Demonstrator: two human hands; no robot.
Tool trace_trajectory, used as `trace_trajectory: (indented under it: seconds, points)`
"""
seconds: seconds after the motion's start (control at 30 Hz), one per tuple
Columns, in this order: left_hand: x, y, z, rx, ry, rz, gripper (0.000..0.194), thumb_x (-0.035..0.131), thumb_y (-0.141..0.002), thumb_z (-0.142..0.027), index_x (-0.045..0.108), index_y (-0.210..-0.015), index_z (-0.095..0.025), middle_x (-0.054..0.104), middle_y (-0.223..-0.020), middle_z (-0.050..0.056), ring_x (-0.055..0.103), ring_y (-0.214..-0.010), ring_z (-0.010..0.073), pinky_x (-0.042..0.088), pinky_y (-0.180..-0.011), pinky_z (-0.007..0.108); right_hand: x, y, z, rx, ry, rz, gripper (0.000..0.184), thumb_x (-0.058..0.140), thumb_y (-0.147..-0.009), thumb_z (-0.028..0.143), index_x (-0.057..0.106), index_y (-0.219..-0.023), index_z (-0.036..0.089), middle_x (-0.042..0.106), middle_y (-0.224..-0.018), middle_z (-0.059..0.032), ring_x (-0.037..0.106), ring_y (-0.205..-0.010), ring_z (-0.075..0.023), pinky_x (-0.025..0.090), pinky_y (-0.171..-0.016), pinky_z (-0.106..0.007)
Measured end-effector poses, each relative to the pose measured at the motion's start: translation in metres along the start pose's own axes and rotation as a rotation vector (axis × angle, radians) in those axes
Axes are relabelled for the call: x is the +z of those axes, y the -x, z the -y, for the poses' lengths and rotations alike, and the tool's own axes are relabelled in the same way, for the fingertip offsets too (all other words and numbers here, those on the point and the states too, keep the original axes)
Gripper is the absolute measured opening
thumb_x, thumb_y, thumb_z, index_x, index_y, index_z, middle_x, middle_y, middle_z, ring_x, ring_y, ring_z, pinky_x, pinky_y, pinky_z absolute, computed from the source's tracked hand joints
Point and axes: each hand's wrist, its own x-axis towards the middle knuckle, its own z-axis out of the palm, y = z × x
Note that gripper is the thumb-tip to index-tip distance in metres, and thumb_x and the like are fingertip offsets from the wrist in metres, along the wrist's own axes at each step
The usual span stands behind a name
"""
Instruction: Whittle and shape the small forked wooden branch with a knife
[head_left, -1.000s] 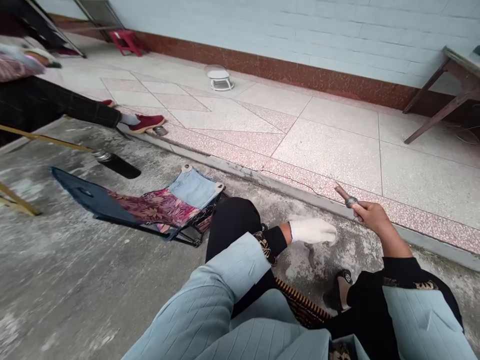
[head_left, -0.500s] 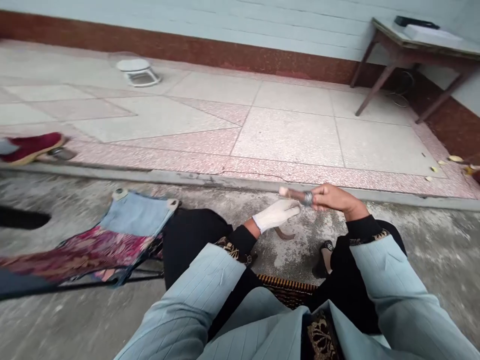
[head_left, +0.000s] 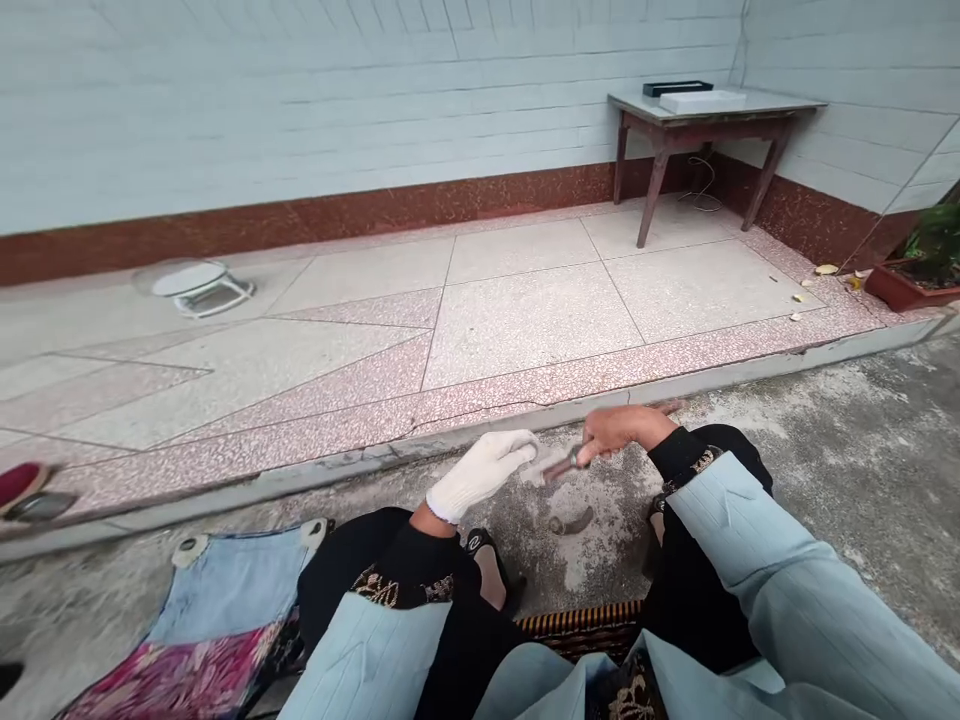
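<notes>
Grey concrete ground (head_left: 847, 480) — curved brown piece (head_left: 577, 523) atop

A brown, wooden-looking stick (head_left: 558, 468) with a grey, metal-looking band (head_left: 575, 456) is gripped in the bare right hand (head_left: 611, 432), slanting leftward, its tip blurred. It is held just beyond a small, curved, brown piece (head_left: 574, 524), which lies flat on the ground, knobbed end left, narrower end right.

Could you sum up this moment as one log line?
left hand: gloved, near stick, hold unclear | right hand: holds stick | ground: curved piece | table: by wall
</notes>
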Motion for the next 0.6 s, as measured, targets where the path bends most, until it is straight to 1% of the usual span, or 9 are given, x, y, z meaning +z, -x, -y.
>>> trace_trajectory:
  seconds: [0.07, 0.1, 0.13, 0.2, 0.27, 0.33, 0.43, 0.53, 0.6]
  points:
    - [-0.002, -0.007, 0.003, -0.006, 0.042, -0.024, 0.03, 0.041, -0.089, -0.04, 0.061, -0.091, -0.017, 0.061, -0.082, 0.0, 0.053, -0.076, 0.014, 0.039, -0.072, 0.023, 0.004, 0.004, 0.002, -0.23, -0.175, 0.193, 0.043, 0.063, -0.077, 0.056, 0.069, -0.076, 0.014, 0.057, -0.059, 0.0001, 0.048, -0.05, -0.0097, 0.035, -0.052, -0.024]
    - [0.0, -0.011, 0.006, -0.018, 0.077, -0.028, 0.031, 0.041, -0.089, -0.04, 0.061, -0.091, -0.016, 0.061, -0.083, 0.0, 0.053, -0.076, 0.0141, 0.04, -0.072, 0.024, 0.004, 0.006, 0.002, -0.345, -0.276, 0.206, 0.043, 0.062, -0.077, 0.057, 0.067, -0.075, 0.014, 0.057, -0.059, 0.0014, 0.047, -0.049, -0.0085, 0.036, -0.052, -0.023]
    - [0.005, -0.015, 0.009, -0.035, 0.115, -0.032, 0.032, 0.041, -0.088, -0.041, 0.06, -0.09, -0.016, 0.061, -0.083, 0.001, 0.053, -0.076, 0.0142, 0.04, -0.072, 0.024, 0.003, 0.008, 0.001, -0.441, -0.379, 0.157, 0.043, 0.061, -0.078, 0.057, 0.065, -0.074, 0.015, 0.057, -0.06, 0.002, 0.047, -0.049, -0.0076, 0.037, -0.052, -0.022]
    - [0.018, -0.021, 0.014, -0.085, 0.202, 0.016, 0.036, 0.039, -0.089, -0.044, 0.059, -0.089, -0.014, 0.06, -0.081, 0.002, 0.051, -0.069, 0.0132, 0.041, -0.065, 0.024, -0.001, 0.01, -0.002, -0.528, -0.545, -0.07, 0.043, 0.058, -0.08, 0.057, 0.063, -0.073, 0.015, 0.058, -0.062, 0.0017, 0.047, -0.049, -0.0066, 0.038, -0.052, -0.021]
    - [0.035, -0.023, 0.015, -0.109, 0.213, 0.09, 0.039, 0.038, -0.089, -0.047, 0.059, -0.085, -0.014, 0.056, -0.073, 0.001, 0.048, -0.063, 0.0123, 0.039, -0.061, 0.024, -0.005, 0.01, -0.007, -0.443, -0.623, -0.329, 0.044, 0.055, -0.082, 0.056, 0.061, -0.07, 0.014, 0.056, -0.059, 0.0014, 0.046, -0.046, -0.0066, 0.036, -0.049, -0.021]
    - [0.049, -0.022, 0.012, -0.086, 0.212, 0.139, 0.039, 0.038, -0.09, -0.047, 0.059, -0.082, -0.014, 0.052, -0.068, 0.0, 0.045, -0.061, 0.0116, 0.037, -0.06, 0.023, -0.009, 0.006, -0.012, -0.253, -0.589, -0.542, 0.046, 0.053, -0.083, 0.057, 0.059, -0.067, 0.014, 0.053, -0.055, 0.001, 0.045, -0.046, -0.0076, 0.034, -0.048, -0.021]
    - [0.054, -0.018, 0.0, -0.034, 0.249, 0.225, 0.038, 0.036, -0.092, -0.044, 0.061, -0.085, -0.015, 0.049, -0.065, -0.002, 0.042, -0.059, 0.0105, 0.034, -0.059, 0.022, -0.01, -0.004, -0.017, -0.018, -0.33, -0.721, 0.044, 0.056, -0.083, 0.056, 0.063, -0.07, 0.014, 0.056, -0.059, -0.0024, 0.05, -0.054, -0.0108, 0.032, -0.051, -0.023]
    - [0.044, -0.013, -0.008, -0.001, 0.238, 0.265, 0.036, 0.037, -0.092, -0.041, 0.063, -0.084, -0.017, 0.05, -0.066, -0.002, 0.042, -0.059, 0.0103, 0.033, -0.059, 0.022, -0.006, -0.01, -0.017, 0.097, -0.036, -0.635, 0.044, 0.06, -0.081, 0.057, 0.066, -0.073, 0.014, 0.06, -0.066, -0.0071, 0.053, -0.061, -0.0145, 0.031, -0.053, -0.026]
    - [0.035, -0.012, -0.007, 0.02, 0.201, 0.23, 0.034, 0.039, -0.091, -0.04, 0.062, -0.081, -0.016, 0.052, -0.069, -0.001, 0.044, -0.062, 0.0107, 0.033, -0.062, 0.022, -0.001, -0.011, -0.015, 0.138, 0.038, -0.391, 0.046, 0.064, -0.076, 0.059, 0.066, -0.068, 0.014, 0.061, -0.065, -0.0081, 0.053, -0.058, -0.0148, 0.032, -0.052, -0.026]
